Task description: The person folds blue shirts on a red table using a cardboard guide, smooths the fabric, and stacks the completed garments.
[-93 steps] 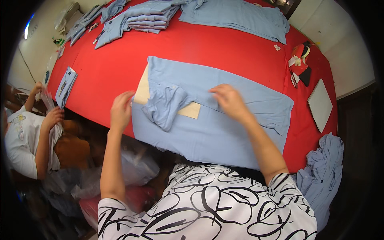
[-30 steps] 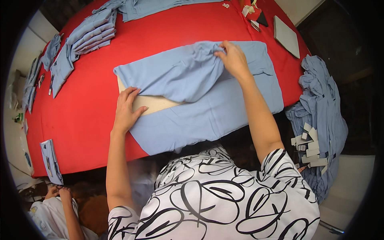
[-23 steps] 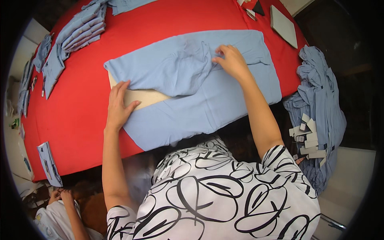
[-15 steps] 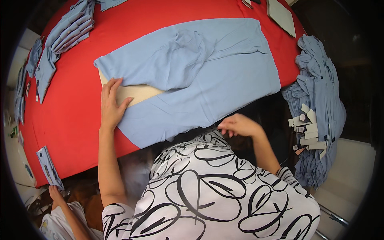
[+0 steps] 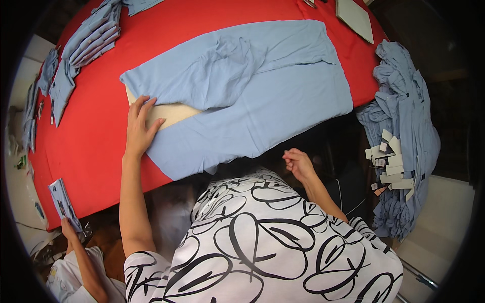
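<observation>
A light blue garment (image 5: pixel 283 96), folded over with its upper layer bunched in the middle, lies on the red-covered table (image 5: pixel 91 146). Between its layers at the left a cream flat board (image 5: pixel 174 115) shows. My left hand (image 5: pixel 139 126) rests on that board and the garment's left edge, fingers and thumb spread apart. Beyond the near edge of the table, close to my patterned shirt, my right hand (image 5: pixel 299 164) hangs in the air, apart from the garment. Its fingers are curled together, and anything inside them is hidden.
Folded blue garments (image 5: pixel 93 38) are stacked at the far left. More blue garments with white tags (image 5: pixel 404 111) hang over the right side. A white flat panel (image 5: pixel 354 20) lies at the far right. Another person's hand (image 5: pixel 68 230) holds a folded blue piece (image 5: pixel 64 204) at the lower left.
My right hand has drawn away from the garment's near edge, slightly right and down. My left hand stays on the board and garment edge.
</observation>
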### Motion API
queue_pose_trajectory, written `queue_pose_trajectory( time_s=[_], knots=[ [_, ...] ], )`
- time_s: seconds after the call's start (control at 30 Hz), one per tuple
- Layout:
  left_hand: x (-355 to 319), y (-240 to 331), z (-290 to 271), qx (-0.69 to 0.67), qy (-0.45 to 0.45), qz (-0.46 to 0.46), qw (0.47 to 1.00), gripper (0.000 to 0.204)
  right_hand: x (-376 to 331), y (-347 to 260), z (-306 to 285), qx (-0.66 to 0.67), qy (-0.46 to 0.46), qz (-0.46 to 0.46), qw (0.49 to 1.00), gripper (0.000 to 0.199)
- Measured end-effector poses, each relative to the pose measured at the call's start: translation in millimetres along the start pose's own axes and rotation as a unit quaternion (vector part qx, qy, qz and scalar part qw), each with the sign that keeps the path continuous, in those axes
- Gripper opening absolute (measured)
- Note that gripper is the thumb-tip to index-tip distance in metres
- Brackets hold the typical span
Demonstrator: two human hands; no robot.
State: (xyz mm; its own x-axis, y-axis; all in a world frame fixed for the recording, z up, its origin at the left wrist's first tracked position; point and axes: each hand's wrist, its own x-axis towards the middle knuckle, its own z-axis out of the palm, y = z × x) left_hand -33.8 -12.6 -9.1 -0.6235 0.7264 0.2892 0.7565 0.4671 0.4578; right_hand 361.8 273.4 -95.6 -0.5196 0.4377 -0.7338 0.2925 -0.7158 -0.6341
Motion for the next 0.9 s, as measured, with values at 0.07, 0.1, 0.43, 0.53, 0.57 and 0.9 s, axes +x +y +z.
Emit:
queue_pose_trajectory(
  time_s=[0.07, 0.1, 0.43, 0.53, 0.57, 0.9],
  knots=[
    [1.0, 2.8, -4.0, -0.010, -0.007, -0.003, 1.000, 0.052, 30.3, 27.6, -50.8, -0.145, 0.050, 0.030, 0.988, 0.025],
    [3.6, 4.6, -6.3, -0.014, -0.009, -0.004, 1.000, 0.049, 42.0, 32.6, -55.7, -0.272, 0.092, 0.056, 0.956, 0.036],
    [14.5, -3.4, -24.9, -0.037, -0.105, -0.077, 0.991, 0.029, 31.4, 19.7, 155.1, -0.590, -0.332, 0.116, 0.727, 0.091],
    [27.1, -22.8, -38.6, -0.125, -0.168, -0.124, 0.970, 0.039, 21.1, 20.0, 145.6, -0.502, -0.453, -0.077, 0.733, 0.062],
    [28.2, -25.3, -42.0, -0.154, -0.184, -0.134, 0.962, 0.043, -0.2, -14.1, 160.5, -0.530, -0.479, -0.035, 0.699, 0.061],
    [41.3, -33.7, -48.7, -0.304, -0.130, -0.335, 0.882, 0.068, 39.9, -193.6, 344.6, -0.012, -0.515, -0.054, 0.855, 0.072]
  ],
)
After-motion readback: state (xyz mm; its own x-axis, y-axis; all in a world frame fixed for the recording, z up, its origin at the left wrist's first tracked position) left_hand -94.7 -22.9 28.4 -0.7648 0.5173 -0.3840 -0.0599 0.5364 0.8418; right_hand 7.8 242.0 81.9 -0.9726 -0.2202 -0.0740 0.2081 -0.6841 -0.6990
